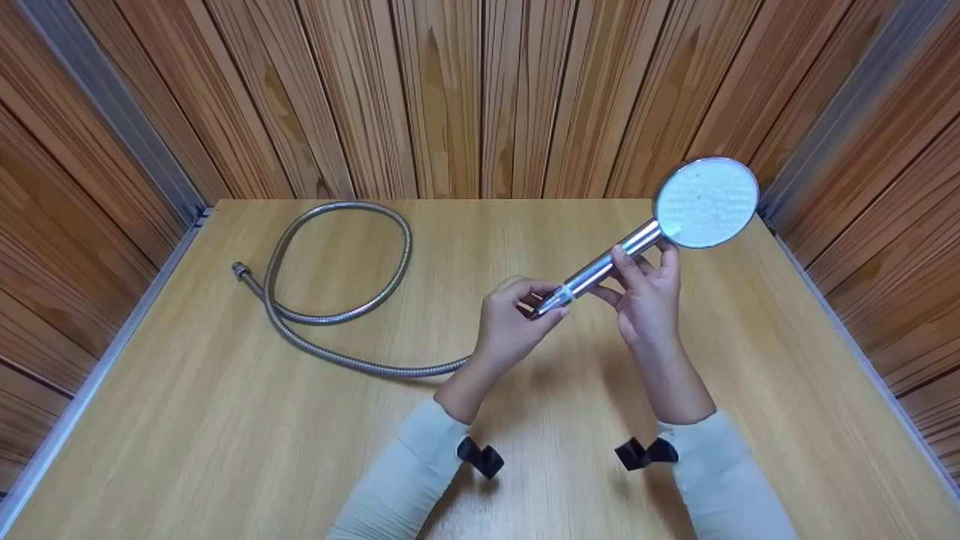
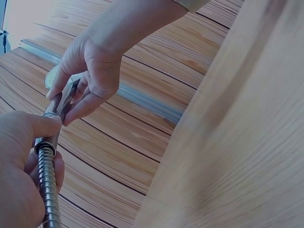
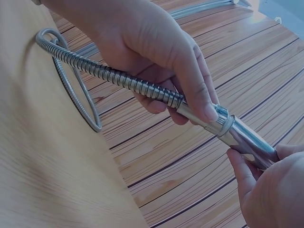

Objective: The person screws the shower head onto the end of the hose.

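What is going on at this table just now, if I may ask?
A person's right hand holds the handle of a shower head above the table. The left hand pinches the end fitting of a metal hose, which meets the handle's lower end. Whether that joint is fully tightened, I cannot tell. The hose lies looped on the table, with its other end unattached.

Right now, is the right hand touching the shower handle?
Touching. The head view shows the right hand with its thumb laid against the shower handle.
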Demonstrator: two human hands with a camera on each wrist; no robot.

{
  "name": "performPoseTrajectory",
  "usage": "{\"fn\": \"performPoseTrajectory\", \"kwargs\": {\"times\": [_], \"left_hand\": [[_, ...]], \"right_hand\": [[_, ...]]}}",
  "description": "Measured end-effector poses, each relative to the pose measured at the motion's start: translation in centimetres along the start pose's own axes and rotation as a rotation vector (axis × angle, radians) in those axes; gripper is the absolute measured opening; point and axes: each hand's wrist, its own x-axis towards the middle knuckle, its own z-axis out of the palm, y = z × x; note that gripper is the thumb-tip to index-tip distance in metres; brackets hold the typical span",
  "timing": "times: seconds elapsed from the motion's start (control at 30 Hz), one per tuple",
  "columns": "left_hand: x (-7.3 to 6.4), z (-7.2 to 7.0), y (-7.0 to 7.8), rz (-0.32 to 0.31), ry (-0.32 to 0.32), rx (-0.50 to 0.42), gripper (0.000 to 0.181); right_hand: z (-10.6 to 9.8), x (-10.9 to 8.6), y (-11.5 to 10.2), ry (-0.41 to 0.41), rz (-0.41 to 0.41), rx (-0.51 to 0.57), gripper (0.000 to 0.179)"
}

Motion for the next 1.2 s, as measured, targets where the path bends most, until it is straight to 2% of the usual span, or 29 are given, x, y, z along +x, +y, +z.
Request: {"fn": "performPoseTrajectory", "kwargs": {"times": [0.33, 0.5, 0.73, 1.0, 1.2], "left_hand": [[0.0, -0.1, 0.0, -0.083, -0.026, 0.078, 0.03], [0.0, -0.1, 0.0, -0.13, -0.059, 0.027, 0.029], [0.0, -0.8, -0.2, -0.206, -0.165, -0.098, 0.025], [0.0, -0.7, -0.3, -0.217, -0.114, -0.072, 0.025], [0.3, -1.2, -0.4, -0.191, -0.149, -0.111, 0.024]], "right_hand": [[-0.2, 0.1, 0.6, 0.0, -0.028, -0.035, 0.057], [-0.2, 0.1, 0.7, 0.0, -0.039, -0.049, 0.058], [-0.6, 0.1, 0.8, -0.011, -0.052, -0.1, 0.055], [-0.4, -0.1, 0.9, -0.008, -0.062, -0.103, 0.058], [-0.2, 0.0, 0.8, -0.008, -0.085, -0.101, 0.058]]}}
